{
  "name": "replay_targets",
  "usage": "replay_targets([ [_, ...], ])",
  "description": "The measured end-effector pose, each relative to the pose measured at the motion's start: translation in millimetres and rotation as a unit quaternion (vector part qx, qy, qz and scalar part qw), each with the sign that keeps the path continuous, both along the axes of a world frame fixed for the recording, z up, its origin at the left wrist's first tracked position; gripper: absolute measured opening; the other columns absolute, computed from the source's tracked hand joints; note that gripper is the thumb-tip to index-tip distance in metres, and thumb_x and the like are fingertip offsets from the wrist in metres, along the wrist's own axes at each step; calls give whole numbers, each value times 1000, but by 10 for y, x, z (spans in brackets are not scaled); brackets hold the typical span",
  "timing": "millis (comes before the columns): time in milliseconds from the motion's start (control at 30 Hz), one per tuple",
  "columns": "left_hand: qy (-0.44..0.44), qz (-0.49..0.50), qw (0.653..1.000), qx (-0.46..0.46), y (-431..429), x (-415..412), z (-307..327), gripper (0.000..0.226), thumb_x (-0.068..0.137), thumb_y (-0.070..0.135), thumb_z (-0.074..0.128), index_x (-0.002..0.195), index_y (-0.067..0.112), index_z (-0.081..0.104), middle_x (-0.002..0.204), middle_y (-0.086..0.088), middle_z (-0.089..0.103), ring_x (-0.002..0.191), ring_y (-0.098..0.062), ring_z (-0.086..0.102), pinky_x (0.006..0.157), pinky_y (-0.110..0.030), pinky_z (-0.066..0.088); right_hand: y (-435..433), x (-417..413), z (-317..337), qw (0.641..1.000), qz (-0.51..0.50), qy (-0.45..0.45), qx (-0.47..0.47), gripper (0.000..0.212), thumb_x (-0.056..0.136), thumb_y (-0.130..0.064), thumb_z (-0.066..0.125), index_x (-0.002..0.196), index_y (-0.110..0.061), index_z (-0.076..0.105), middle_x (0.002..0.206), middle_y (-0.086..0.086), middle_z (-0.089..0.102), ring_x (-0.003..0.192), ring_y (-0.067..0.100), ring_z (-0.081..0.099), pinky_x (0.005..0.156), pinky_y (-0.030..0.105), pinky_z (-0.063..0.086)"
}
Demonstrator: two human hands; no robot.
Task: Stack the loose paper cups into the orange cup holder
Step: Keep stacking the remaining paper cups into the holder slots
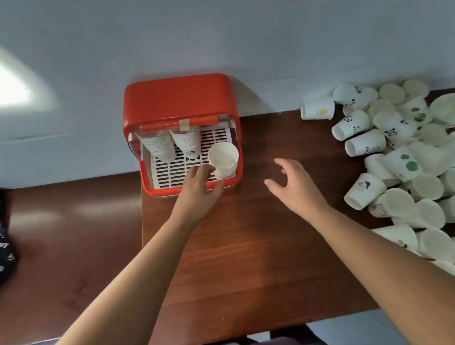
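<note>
Wooden table (243, 255); left hand (198, 190) touching cup (223, 158) in orange holder (176, 99)

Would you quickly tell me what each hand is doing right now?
Left hand: fingers on the single paper cup in the orange cup holder; firm grip cannot be told.
Right hand: open, empty.

Glossy orange plastic cup holder (176, 99), white slatted plastic tray (175, 169), matt paper cups (417, 169), polished wooden surface (243, 255)
</note>
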State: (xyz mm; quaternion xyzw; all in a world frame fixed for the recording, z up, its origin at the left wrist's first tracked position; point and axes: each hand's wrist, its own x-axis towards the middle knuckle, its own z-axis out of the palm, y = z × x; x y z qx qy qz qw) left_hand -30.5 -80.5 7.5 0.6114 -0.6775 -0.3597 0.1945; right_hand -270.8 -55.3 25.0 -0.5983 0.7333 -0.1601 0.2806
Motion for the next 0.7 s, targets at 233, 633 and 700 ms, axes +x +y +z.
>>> replay_targets([
  [233, -49, -87, 994, 43, 496, -480, 12, 39, 89, 27, 69, 123, 9, 61, 123, -13, 55, 119, -32, 53, 105, -35, 39, 696, -834, 25, 998, -29, 46, 14, 57, 93, -34, 62, 142, -10, 46, 143, 8, 45, 133, 21, 43, 111, 35, 36],
  [633, -81, -152, 984, 50, 1011, -2569, 254, 38, 92, 36, 60, 126, 18, 57, 121, -3, 51, 121, -24, 50, 101, -38, 44, 1696, -2606, 141, 998, -36, 46, -33, 49, 86, -23, 70, 130, -7, 54, 133, 10, 49, 124, 27, 46, 102, 37, 39],
  [700, -90, -169, 980, 54, 1128, -2912, 256, 39, 92, 35, 60, 127, 18, 55, 121, -3, 50, 119, -23, 50, 99, -37, 44, 1847, -2871, 129, 998, -24, 40, -38, 50, 85, -23, 70, 130, -8, 54, 133, 10, 48, 125, 26, 45, 104, 37, 39],
])
